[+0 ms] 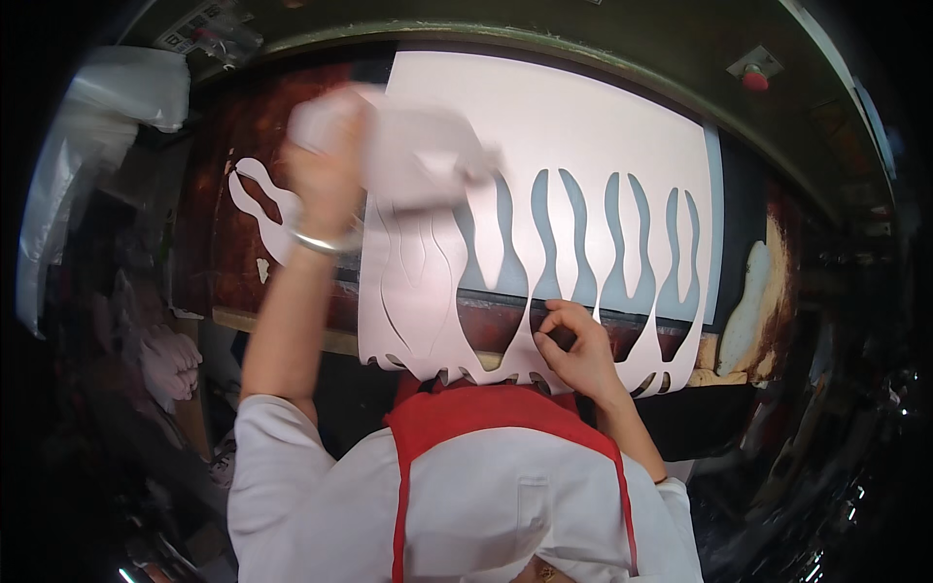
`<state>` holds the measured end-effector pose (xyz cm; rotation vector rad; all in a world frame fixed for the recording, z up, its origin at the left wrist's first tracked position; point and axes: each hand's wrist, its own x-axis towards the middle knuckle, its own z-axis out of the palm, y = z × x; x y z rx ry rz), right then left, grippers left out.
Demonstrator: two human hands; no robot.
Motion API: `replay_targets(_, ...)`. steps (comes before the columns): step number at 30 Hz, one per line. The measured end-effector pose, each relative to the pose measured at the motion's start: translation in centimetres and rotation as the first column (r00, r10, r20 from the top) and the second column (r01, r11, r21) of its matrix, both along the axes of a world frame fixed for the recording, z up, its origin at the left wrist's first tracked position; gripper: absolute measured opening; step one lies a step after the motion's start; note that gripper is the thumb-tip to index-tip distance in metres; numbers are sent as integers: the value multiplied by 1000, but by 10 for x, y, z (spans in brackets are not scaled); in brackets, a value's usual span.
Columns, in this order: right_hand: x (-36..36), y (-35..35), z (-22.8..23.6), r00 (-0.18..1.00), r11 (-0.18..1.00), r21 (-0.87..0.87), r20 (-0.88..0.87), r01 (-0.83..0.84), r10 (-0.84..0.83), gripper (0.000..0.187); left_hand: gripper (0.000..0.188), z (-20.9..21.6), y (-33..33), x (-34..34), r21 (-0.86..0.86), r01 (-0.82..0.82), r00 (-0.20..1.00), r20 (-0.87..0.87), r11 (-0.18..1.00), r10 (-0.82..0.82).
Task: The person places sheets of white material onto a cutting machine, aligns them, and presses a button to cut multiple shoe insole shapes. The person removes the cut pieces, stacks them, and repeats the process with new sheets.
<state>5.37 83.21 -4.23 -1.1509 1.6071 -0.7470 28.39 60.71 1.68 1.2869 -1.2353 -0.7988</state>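
Note:
A pale pink sheet (457, 83) lies across the work surface, with several curved, two-pronged openings through its near half. At its left part, outlines of the same shape show as cut lines with the material still in place. Over that part my left hand (330, 160), blurred by motion and wearing a silver bangle, is closed on loose pale pink cut pieces (423, 155). My right hand (581, 355) is at the sheet's near side, thumb and forefinger curled together beside a narrow strip between openings. What lies between those fingertips is hidden.
A blue-grey board (714, 214) shows under the sheet. One forked pink piece (260, 209) lies on the brown surface at left. Clear plastic bags (126, 92) hang at far left, above pinkish bundled pieces (167, 364). A red button (754, 78) sits on the machine beam behind.

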Motion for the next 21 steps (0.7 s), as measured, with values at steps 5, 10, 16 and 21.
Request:
replay_targets(5, 28, -4, 13, 990, 968, -209, -44, -140, 134, 14, 23, 82, -44, 79, -695, 90, 988, -27, 713, -151)
replay_targets(10, 67, -37, -26, 827, 900, 271, 542, -341, 150, 8, 23, -16, 49, 63, -371, 702, 579, 794, 608, -185)
replay_targets(16, 74, -50, -58, 502, 905, 364, 838, -220, -215, 11, 36, -100, 127, 60, -143, 833, 459, 717, 534, -525)
replay_targets(21, 81, -57, -54, 346, 955, 252, 920, -155, -186, 11, 39, -108, 120, 61, -160, 804, 510, 682, 573, -524)
